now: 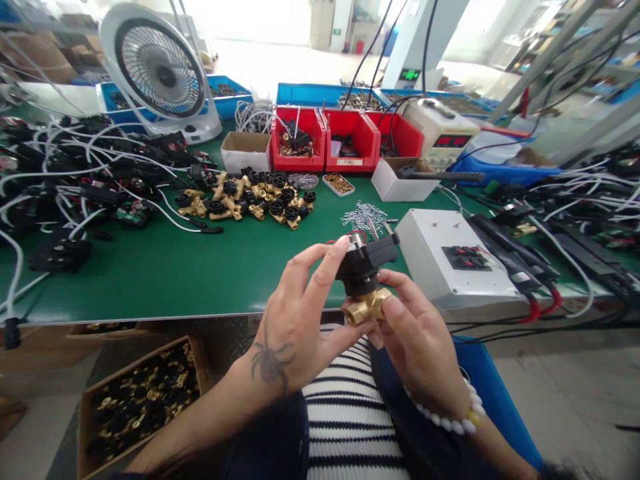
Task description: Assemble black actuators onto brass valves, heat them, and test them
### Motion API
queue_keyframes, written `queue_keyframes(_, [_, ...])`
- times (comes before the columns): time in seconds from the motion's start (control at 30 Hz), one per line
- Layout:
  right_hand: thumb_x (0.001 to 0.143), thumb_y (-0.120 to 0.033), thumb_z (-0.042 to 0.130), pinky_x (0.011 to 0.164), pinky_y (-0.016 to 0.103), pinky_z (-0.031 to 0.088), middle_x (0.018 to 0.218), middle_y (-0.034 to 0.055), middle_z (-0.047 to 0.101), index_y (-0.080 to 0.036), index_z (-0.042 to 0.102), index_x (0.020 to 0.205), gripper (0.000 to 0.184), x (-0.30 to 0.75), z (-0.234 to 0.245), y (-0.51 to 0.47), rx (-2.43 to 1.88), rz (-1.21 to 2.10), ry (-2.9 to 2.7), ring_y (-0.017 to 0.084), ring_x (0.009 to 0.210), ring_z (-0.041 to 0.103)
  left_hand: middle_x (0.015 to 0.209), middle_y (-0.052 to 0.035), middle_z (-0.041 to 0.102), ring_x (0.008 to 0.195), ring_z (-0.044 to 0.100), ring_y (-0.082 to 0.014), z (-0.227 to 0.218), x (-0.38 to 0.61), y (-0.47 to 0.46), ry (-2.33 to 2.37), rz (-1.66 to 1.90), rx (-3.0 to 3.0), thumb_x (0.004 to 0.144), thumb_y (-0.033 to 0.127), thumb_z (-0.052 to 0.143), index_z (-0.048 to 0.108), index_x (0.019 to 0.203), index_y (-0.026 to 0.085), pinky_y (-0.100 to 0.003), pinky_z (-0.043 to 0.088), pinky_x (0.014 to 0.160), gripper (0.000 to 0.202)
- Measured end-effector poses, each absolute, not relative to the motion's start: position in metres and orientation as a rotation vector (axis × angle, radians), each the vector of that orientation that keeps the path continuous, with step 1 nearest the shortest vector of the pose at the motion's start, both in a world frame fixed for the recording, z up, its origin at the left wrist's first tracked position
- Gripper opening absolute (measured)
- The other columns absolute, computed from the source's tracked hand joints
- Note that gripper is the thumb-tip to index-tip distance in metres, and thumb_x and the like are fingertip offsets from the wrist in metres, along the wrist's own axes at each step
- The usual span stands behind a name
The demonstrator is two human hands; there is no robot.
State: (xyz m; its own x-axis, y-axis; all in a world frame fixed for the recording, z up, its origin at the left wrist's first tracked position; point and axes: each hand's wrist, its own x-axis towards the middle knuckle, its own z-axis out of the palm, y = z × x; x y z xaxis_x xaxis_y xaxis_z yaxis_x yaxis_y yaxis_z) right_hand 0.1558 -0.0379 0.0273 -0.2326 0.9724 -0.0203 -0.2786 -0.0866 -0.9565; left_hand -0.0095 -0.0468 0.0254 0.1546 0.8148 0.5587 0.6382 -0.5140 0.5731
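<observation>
Between both hands, above the table's front edge, is a brass valve (369, 305) with a black actuator (367, 261) seated on its top. My left hand (305, 313) has its fingers on the actuator's upper left side and its thumb under the brass body. My right hand (417, 340) grips the brass body from the right, thumb in front. Metal pins or posts stick up from the actuator's top. Behind it lies a pile of small bent wire clips (364, 217). Part of the actuator's far side is hidden.
Brass valves with black collars (255, 197) are heaped mid-table. Wired black units (100, 173) crowd the left. Red bins (350, 143), a fan (160, 73) and a power supply (445, 133) stand behind. A grey switch box (435, 253) sits right; a carton (145, 400) is below left.
</observation>
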Motion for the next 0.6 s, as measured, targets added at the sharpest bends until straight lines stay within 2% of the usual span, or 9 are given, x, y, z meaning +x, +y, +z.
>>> queue_keyframes(0.1, [0.084, -0.053, 0.068, 0.054, 0.022, 0.047, 0.075, -0.0014, 0.066, -0.025, 0.055, 0.108, 0.039, 0.157, 0.02, -0.034, -0.933, 1.501, -1.228, 0.011, 0.057, 0.057, 0.13, -0.011, 0.051, 0.12, 0.051, -0.0241, 0.019, -0.007, -0.045, 1.458, 1.314, 2.136, 0.079, 0.038, 0.074, 0.031, 0.146, 0.022, -0.038, 0.047, 0.102, 0.081])
queue_keyframes(0.2, [0.087, -0.063, 0.058, 0.07, 0.029, 0.053, 0.087, 0.0023, 0.064, -0.024, 0.058, 0.108, 0.044, 0.155, 0.007, -0.022, -1.027, 1.237, -1.3, 0.016, 0.077, 0.063, 0.124, -0.0093, 0.056, 0.112, 0.054, -0.0235, 0.01, -0.005, -0.042, 1.49, 1.302, 2.02, 0.077, 0.037, 0.075, 0.038, 0.139, 0.019, -0.04, 0.048, 0.099, 0.074])
queue_keyframes(0.33, [0.089, -0.066, 0.051, 0.089, 0.037, 0.05, 0.108, 0.0082, 0.065, -0.021, 0.061, 0.111, 0.05, 0.15, -0.01, -0.004, -1.146, 0.914, -1.371, 0.022, 0.101, 0.061, 0.12, -0.0095, 0.057, 0.11, 0.053, -0.0248, -0.005, -0.001, -0.041, 1.518, 1.27, 1.929, 0.076, 0.042, 0.075, 0.041, 0.136, 0.018, -0.043, 0.049, 0.098, 0.073])
queue_keyframes(0.43, [0.093, -0.063, 0.044, 0.09, 0.039, 0.049, 0.11, 0.0097, 0.066, -0.02, 0.063, 0.108, 0.05, 0.145, -0.018, 0.003, -1.166, 0.884, -1.364, 0.023, 0.103, 0.061, 0.118, -0.0084, 0.055, 0.109, 0.055, -0.0228, -0.011, 0.002, -0.042, 1.44, 1.226, 1.811, 0.077, 0.041, 0.073, 0.041, 0.135, 0.019, -0.042, 0.05, 0.097, 0.069])
queue_keyframes(0.6, [0.098, -0.058, 0.028, 0.08, 0.035, 0.051, 0.098, 0.0084, 0.068, -0.019, 0.063, 0.099, 0.053, 0.137, -0.028, 0.008, -1.185, 0.829, -1.377, 0.021, 0.091, 0.064, 0.112, -0.007, 0.052, 0.105, 0.054, -0.0222, -0.012, 0.009, -0.041, 1.385, 1.251, 1.742, 0.074, 0.033, 0.074, 0.045, 0.13, 0.019, -0.042, 0.053, 0.093, 0.065])
